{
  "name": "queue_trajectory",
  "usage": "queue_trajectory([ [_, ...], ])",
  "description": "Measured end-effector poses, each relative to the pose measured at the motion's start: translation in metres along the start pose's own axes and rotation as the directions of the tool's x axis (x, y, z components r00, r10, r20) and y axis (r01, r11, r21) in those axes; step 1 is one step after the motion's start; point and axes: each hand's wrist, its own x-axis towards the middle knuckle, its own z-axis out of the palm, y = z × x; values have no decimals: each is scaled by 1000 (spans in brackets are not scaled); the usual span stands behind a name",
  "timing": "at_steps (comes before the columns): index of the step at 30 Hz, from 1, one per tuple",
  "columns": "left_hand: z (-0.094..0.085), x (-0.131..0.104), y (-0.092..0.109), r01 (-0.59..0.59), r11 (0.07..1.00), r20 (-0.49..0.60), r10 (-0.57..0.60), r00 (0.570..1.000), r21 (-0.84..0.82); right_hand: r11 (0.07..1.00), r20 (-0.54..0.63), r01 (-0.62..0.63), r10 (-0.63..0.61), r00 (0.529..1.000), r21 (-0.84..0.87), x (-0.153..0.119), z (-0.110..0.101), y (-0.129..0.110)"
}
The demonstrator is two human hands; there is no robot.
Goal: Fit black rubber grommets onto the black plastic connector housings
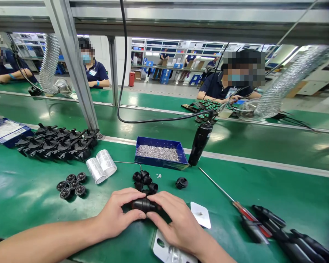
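Note:
Between my two hands lies a black ribbed plastic part (144,205), held low over the green bench. My left hand (116,212) closes its thumb and fingers around the left end. From the other side, my right hand (175,221) grips the right end, hiding much of it. Just beyond my fingertips sits a small cluster of black plastic fittings (145,179). One single black round fitting (181,183) stands to their right. Under my right wrist is a grey metal plate with holes (167,248), and a white square card (200,214) lies beside it.
A blue tray (160,163) holds many tiny metal pieces. Near it hangs a black electric screwdriver (200,142). Black assemblies (57,144), round black caps (71,186) and label rolls (106,163) lie left. A long screwdriver (250,217) and black handles (287,233) lie right. Masked people sit opposite.

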Motion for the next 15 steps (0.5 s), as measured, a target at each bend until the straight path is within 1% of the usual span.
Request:
queue_trajectory([
  [3,-1,0,0,-18,1000,18,18,1000,15,996,28,-53,56,998,-73,1,-1,0],
  [5,-1,0,1,0,1000,13,0,1000,10,996,61,-53,57,996,-68,2,-6,0],
  [6,-1,0,2,16,1000,7,-16,1000,2,998,74,-32,36,997,-51,3,-10,0],
  [8,0,0,4,54,998,0,-54,999,-26,998,81,47,-43,996,-51,3,-16,0],
  [11,0,0,4,67,996,22,-66,998,-52,971,46,182,-177,983,-158,2,-17,0],
  [13,0,0,3,19,999,25,-18,1000,-44,968,29,189,-187,982,-165,1,-12,-1],
  [14,0,-1,2,-22,999,15,22,1000,-38,980,14,152,-152,988,-127,1,-8,-2],
  [15,0,-1,0,-70,997,-1,70,998,-31,993,-1,90,-91,996,-73,1,-4,-3],
])
